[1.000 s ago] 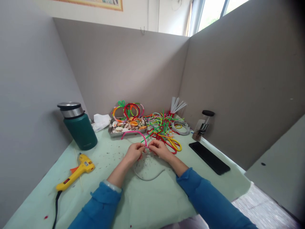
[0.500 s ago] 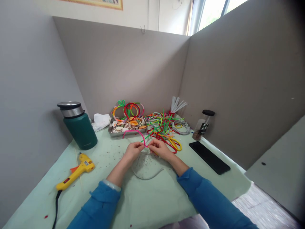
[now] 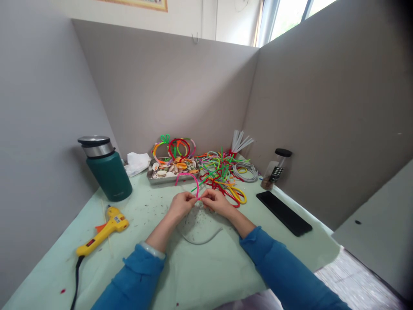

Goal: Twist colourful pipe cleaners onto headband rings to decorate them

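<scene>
A pink pipe cleaner point(image 3: 197, 187) arches up and over to the left from between my fingertips. My left hand point(image 3: 182, 204) pinches it near its lower end. Close beside, my right hand point(image 3: 217, 200) pinches the same pink piece from the other side. Just below both hands, a grey cord point(image 3: 200, 243) lies curved on the green tablecloth point(image 3: 206, 271), partly hidden by my left wrist. Small dark scraps are scattered around it.
A yellow glue gun point(image 3: 103, 232) and a green bottle point(image 3: 109, 174) stand left. Behind are a metal tray point(image 3: 161, 181) of shells, decorated rings point(image 3: 179, 149) and tangled pipe cleaners point(image 3: 219, 168). To the right are a black phone-like slab point(image 3: 284, 213) and a clear jar point(image 3: 275, 170). Grey partitions enclose the table.
The free end of the pink pipe cleaner has swung to the right, so its arch looks tighter. Both hands keep their pinch in nearly the same place.
</scene>
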`<control>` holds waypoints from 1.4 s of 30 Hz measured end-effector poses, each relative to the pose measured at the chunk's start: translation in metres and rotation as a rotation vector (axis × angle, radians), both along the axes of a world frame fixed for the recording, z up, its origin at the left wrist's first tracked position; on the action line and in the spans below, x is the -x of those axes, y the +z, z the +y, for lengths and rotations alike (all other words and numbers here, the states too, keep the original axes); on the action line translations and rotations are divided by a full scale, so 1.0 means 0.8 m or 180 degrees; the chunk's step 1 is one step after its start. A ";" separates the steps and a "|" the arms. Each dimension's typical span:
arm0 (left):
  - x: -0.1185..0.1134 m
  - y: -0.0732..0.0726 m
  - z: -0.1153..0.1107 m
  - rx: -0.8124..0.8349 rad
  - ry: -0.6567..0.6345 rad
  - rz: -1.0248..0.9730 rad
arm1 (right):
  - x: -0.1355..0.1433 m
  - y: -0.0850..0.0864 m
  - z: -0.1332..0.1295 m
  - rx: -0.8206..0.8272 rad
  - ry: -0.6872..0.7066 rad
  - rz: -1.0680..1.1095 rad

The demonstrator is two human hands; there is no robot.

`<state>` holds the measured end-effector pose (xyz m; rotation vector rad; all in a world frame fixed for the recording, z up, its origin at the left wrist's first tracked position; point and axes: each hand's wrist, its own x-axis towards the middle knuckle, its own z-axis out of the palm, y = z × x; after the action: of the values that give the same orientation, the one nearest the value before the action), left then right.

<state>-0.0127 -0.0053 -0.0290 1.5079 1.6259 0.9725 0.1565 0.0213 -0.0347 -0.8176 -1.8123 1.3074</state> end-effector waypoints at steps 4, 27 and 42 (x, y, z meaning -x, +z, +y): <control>0.004 -0.004 0.004 -0.0352 -0.0172 0.0065 | 0.001 0.000 -0.001 0.0033 0.0022 0.0042; -0.005 0.011 -0.010 -0.0355 -0.0213 0.0605 | 0.003 -0.008 0.004 -0.0265 0.0020 -0.0049; -0.011 0.013 -0.017 -0.0678 -0.0281 0.1064 | 0.002 -0.014 0.010 -0.0383 -0.0075 -0.0248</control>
<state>-0.0043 -0.0190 -0.0184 1.9558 1.7055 0.9036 0.1548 0.0293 -0.0463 -0.8318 -1.9167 1.1536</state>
